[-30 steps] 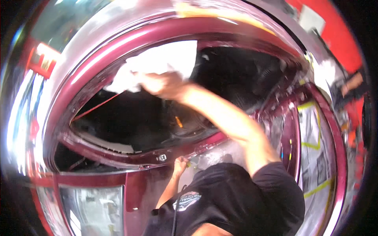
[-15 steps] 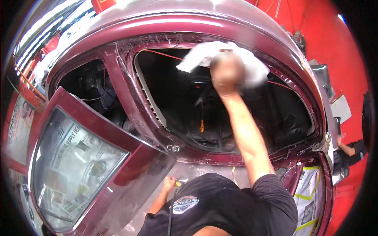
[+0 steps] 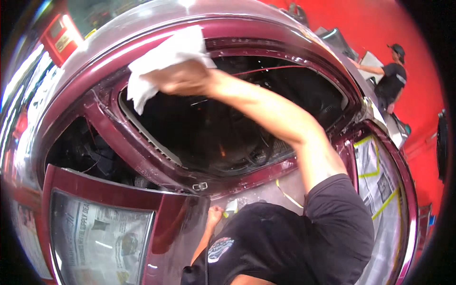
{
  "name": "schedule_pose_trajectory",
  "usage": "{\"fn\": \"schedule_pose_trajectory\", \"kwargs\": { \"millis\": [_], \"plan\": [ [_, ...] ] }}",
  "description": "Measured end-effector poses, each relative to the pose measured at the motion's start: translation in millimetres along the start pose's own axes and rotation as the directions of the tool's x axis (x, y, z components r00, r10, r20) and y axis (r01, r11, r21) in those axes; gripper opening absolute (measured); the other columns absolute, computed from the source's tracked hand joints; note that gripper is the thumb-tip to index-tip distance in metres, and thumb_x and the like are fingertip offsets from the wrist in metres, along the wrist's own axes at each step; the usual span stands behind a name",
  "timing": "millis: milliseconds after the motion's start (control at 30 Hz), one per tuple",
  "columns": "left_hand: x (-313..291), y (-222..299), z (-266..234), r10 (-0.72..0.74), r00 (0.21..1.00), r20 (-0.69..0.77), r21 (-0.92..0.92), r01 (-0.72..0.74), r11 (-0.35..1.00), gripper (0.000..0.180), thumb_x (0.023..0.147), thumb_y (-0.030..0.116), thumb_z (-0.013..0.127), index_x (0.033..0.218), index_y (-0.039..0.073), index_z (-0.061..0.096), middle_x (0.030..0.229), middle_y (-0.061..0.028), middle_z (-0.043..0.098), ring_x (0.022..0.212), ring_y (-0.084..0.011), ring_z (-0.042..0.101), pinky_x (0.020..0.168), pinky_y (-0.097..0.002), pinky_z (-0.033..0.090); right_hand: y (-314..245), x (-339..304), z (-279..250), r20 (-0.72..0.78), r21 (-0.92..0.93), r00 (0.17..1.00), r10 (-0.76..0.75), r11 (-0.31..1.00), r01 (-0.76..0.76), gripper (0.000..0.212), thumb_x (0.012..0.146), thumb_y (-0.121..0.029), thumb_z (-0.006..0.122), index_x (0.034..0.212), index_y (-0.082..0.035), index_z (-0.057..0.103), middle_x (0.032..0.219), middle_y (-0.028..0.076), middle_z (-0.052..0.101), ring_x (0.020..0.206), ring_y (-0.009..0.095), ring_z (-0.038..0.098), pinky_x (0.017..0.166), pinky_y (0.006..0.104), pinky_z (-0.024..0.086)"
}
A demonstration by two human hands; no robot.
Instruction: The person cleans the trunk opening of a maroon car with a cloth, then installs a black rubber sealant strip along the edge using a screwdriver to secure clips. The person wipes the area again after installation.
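Observation:
My right arm stretches up and to the left across the open doorway of a maroon car. The right hand [image 3: 180,80], slightly blurred, is closed around a bunched white cloth [image 3: 173,50]. That cloth lies against the roof rail [image 3: 237,29] above the door opening, near its upper left corner, and one end hangs down over the frame. Low in the middle, my left hand [image 3: 215,215] is closed beside the sill. A small white and yellow piece [image 3: 231,207] shows at its fingertips; what it is, I cannot make out.
An open maroon door [image 3: 180,223] with newspaper behind its glass stands at the left. Another open door [image 3: 408,209], masked with paper and yellow tape, is at the right. Beyond the car, a person [image 3: 393,78] in dark clothes stands on the red floor [image 3: 420,133].
My right hand has swept the cloth left along the roof rail, from the middle of the opening to its left corner. The view has shifted, and the other person shows more fully.

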State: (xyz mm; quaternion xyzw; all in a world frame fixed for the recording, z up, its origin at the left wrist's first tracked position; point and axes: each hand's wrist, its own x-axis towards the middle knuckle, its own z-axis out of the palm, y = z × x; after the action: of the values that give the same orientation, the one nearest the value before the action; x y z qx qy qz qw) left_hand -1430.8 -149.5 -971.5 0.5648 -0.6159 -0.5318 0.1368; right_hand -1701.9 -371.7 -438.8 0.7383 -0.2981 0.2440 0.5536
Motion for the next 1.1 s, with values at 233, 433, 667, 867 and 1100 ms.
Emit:
{"fn": "schedule_pose_trajectory", "kwargs": {
  "millis": [233,433,667,867,1100],
  "plan": [
    [-46,-53,-38,0.021,0.999,0.037,0.172,-0.027,0.985,0.023,0.077,0.019,0.063,0.079,-0.002,0.072,0.069,-0.0205,0.069,0.060,-0.0286,0.065,0.059,-0.0420,0.051,93,-275,-140,-0.051,-0.430,0.822,0.567,0.731,-0.530,0.031,0.086,-0.002,0.064,0.117,0.003,0.068,0.106,0.020,0.069,0.103,0.037,0.065,0.095,0.0502,0.049],
    [-82,-56,-71,-0.230,0.970,-0.080,0.063,0.236,0.970,0.023,0.080,0.022,0.066,0.081,0.000,0.073,0.076,-0.0209,0.071,0.071,-0.0318,0.069,0.064,-0.0442,0.052,51,-189,-74,-0.293,-0.227,0.755,0.587,0.724,-0.651,0.040,0.079,0.011,0.065,0.119,0.008,0.067,0.113,0.023,0.062,0.102,0.042,0.060,0.091,0.0512,0.047],
    [-79,-120,-42,-0.322,0.915,-0.245,-0.374,0.217,0.902,0.024,0.080,0.018,0.064,0.077,-0.005,0.069,0.067,-0.0160,0.067,0.061,-0.0253,0.066,0.060,-0.0424,0.053,-64,18,45,-0.052,0.287,0.901,0.431,0.870,-0.400,0.043,0.084,-0.001,0.061,0.126,-0.005,0.068,0.102,0.012,0.073,0.090,0.026,0.072,0.085,0.0436,0.055],
    [-142,-118,-18,-0.539,0.809,-0.236,-0.498,0.375,0.782,0.021,0.081,0.015,0.061,0.076,-0.004,0.066,0.064,-0.0119,0.065,0.056,-0.0209,0.064,0.052,-0.0368,0.054,-112,129,81,-0.121,0.539,0.968,0.221,0.833,-0.123,0.041,0.083,-0.002,0.058,0.123,-0.004,0.064,0.109,0.015,0.069,0.097,0.028,0.068,0.088,0.0398,0.054],
    [-180,-224,-8,-0.266,0.861,-0.433,-0.263,0.162,0.951,0.020,0.082,0.009,0.055,0.067,-0.002,0.063,0.059,-0.0113,0.062,0.054,-0.0222,0.064,0.051,-0.0400,0.054,-77,143,64,0.068,0.627,0.996,-0.066,0.779,0.009,0.035,0.089,-0.006,0.056,0.121,-0.009,0.066,0.105,0.017,0.071,0.095,0.033,0.070,0.082,0.0432,0.057]
  ]
}}
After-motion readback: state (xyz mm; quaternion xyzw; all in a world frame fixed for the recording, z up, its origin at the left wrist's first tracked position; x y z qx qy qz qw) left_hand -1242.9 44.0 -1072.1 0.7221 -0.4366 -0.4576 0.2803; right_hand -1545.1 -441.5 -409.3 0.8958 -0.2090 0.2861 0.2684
